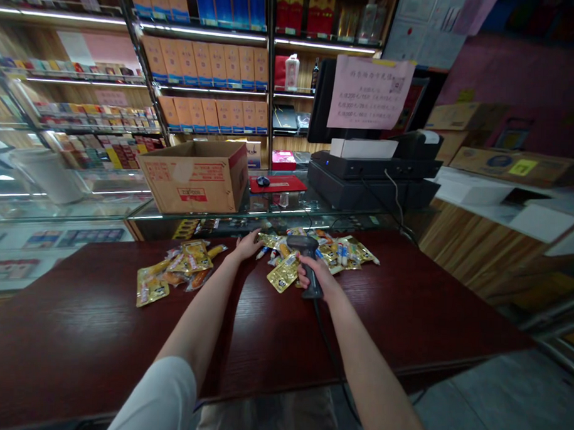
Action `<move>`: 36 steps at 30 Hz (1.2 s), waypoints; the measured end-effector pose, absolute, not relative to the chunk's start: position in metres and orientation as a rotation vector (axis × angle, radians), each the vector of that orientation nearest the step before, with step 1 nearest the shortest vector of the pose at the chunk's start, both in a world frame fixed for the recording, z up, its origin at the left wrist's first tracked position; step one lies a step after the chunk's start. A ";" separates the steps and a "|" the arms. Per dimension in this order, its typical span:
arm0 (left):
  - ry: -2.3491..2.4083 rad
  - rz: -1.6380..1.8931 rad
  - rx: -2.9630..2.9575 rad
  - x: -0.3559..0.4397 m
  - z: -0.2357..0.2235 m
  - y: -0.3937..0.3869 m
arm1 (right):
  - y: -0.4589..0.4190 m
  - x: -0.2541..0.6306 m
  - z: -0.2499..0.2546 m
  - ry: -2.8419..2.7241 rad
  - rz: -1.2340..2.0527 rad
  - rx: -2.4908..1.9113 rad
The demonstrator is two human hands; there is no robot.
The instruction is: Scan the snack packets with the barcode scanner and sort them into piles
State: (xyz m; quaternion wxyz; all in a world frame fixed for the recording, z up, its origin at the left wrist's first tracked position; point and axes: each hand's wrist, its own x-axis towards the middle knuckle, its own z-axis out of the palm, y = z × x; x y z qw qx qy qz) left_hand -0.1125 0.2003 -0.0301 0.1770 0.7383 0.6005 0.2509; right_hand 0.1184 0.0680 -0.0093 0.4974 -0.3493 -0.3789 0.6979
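Note:
My right hand (pixel 317 277) is wrapped round the grip of a dark handheld barcode scanner (pixel 306 253), its head aimed at a yellow snack packet (pixel 283 274) lying just left of it. The scanner's cable (pixel 328 345) runs back along my right forearm. My left hand (pixel 248 244) reaches forward with its fingers spread, touching the near edge of a heap of yellow snack packets (pixel 343 251) on the dark red wooden counter (pixel 99 334). A second, separate pile of yellow packets (pixel 177 271) lies to the left of my left arm.
An open cardboard box (pixel 197 174) stands on the glass counter (pixel 61 210) behind. A black cash register with a screen and a pink notice (pixel 369 92) sits at the back right. A mouse on a red pad (pixel 277 183) lies between them. Stocked shelves fill the background.

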 end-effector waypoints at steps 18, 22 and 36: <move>1.918 0.715 2.103 -0.121 -0.008 0.130 | 0.063 0.115 -0.006 -0.989 1.749 -0.800; 1.950 0.809 2.025 -0.123 -0.003 0.092 | 0.053 0.107 -0.001 -1.063 1.809 -0.726; 1.902 0.898 1.963 -0.127 -0.008 0.057 | 0.042 0.095 -0.003 -1.200 1.923 -0.780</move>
